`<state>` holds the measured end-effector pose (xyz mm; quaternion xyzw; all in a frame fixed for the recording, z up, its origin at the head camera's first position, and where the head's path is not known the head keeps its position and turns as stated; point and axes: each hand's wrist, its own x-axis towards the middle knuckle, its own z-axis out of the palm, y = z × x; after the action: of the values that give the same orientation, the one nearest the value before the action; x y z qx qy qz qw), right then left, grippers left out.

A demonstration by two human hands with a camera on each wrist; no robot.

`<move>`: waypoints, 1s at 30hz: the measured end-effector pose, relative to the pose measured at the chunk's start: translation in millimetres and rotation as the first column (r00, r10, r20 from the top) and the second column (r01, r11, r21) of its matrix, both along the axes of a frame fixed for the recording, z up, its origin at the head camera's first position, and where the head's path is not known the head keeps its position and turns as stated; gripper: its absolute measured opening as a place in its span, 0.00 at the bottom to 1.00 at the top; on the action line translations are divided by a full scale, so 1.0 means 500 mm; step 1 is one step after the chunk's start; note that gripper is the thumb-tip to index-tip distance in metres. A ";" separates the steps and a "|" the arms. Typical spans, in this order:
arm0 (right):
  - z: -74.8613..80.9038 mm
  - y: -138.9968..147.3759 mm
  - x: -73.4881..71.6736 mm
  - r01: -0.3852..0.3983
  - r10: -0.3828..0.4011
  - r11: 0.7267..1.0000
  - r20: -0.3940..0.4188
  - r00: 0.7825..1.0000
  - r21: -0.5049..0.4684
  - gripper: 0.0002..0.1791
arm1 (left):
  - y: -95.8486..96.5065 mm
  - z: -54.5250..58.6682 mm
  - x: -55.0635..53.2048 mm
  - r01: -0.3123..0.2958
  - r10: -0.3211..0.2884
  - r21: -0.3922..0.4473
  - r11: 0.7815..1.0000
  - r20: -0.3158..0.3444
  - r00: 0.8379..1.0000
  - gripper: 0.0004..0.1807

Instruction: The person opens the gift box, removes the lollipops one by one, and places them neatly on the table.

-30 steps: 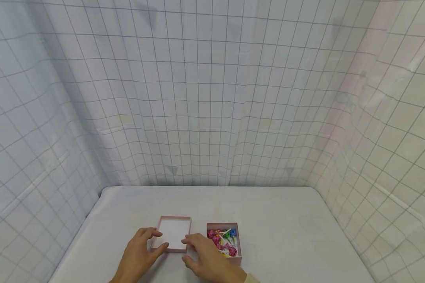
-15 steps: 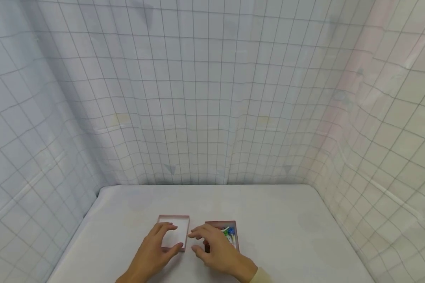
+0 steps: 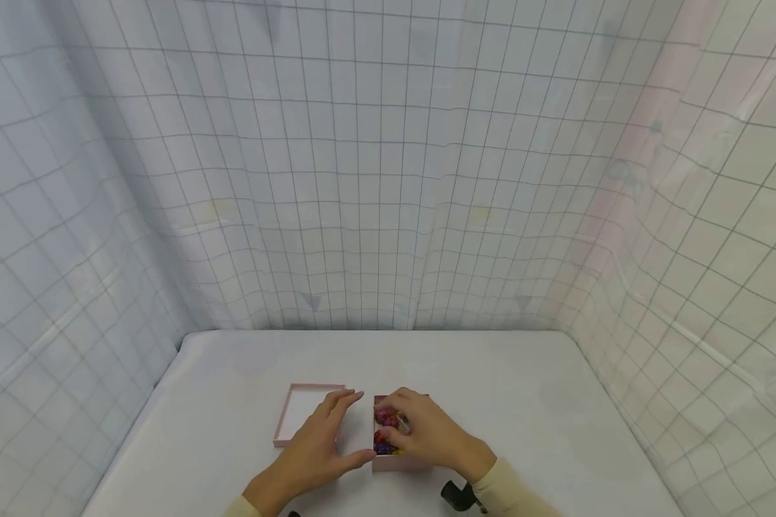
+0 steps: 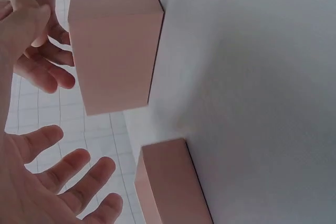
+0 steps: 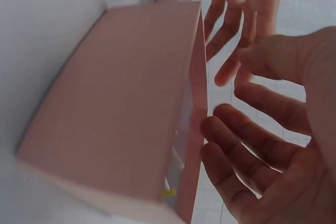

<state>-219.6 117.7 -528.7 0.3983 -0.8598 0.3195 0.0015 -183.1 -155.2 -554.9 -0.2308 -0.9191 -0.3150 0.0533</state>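
A pink box [image 3: 397,464] holds several lollipops [image 3: 388,418] in shiny coloured wrappers. My right hand [image 3: 436,434] hovers over its opening with fingers loosely bent, hiding much of the contents. In the right wrist view nothing shows between that hand's thumb and fingers, which lie close to the box rim. My left hand [image 3: 317,449] is spread between the box and a shallow pink lid [image 3: 300,413], its thumb near the box's left front corner. The lid lies inside-up, white within, partly covered by that hand. In the left wrist view the left fingers [image 4: 86,182] hold nothing.
Box and lid stand on a white-covered table [image 3: 524,409]. White grid-patterned curtains [image 3: 388,179] hang behind it and on both sides. A black device [image 3: 459,495] sits at my right wrist.
Both hands have moved to the right: the left from over the lid towards the box, the right from the gap onto the box opening. Neither carries anything visible.
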 end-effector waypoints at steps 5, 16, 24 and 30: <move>0.010 0.019 -0.023 -0.009 0.004 0.991 0.040 0.999 0.133 0.22 | 0.022 0.004 -0.017 0.078 -0.077 -0.029 0.997 0.028 0.997 0.59; 0.022 -0.001 -0.045 -0.063 0.044 0.960 0.073 0.996 0.274 0.19 | 0.052 0.005 -0.029 0.107 -0.104 -0.031 0.994 0.089 0.991 0.59; 0.027 -0.032 -0.059 -0.104 0.099 0.923 0.034 0.995 0.371 0.16 | 0.050 0.002 -0.028 0.108 -0.102 -0.048 0.993 0.103 0.989 0.61; 0.031 -0.046 -0.065 -0.141 0.095 0.906 0.132 0.987 0.398 0.12 | 0.048 0.003 -0.032 0.110 -0.106 -0.029 0.994 0.115 0.988 0.63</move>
<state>-252.1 94.9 -513.4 0.4232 -0.8805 0.1546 -0.1477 -199.3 -131.0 -553.2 -0.2627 -0.9122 -0.3139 -0.0202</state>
